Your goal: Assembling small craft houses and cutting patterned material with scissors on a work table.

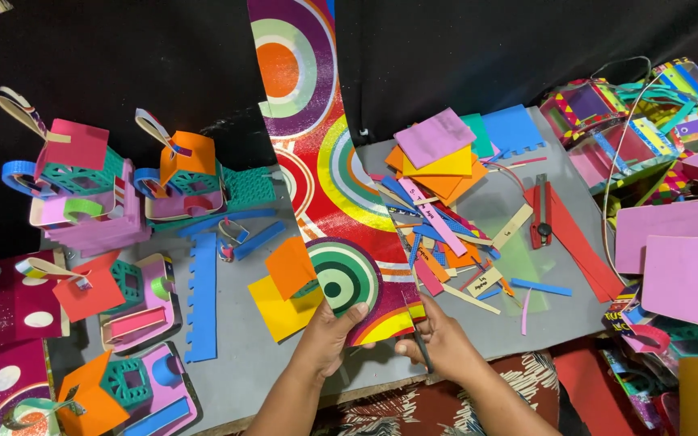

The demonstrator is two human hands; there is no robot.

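The left hand (326, 335) is clamped on the near edge of the patterned sheet (317, 153), thumb on top. The right hand (446, 343) is closed on scissors (422, 343) whose blades bite the same edge, just right of the left hand. The sheet runs from the hands across the grey surface (236, 355) and away.

The blades sit close to the left thumb, so a nick is a risk. The long, loose sheet could also drag, skewing the cut.

Left of the sheet: five small foam houses. Right of it: one red cutter (540, 214) and one pile of foam squares (442, 153).
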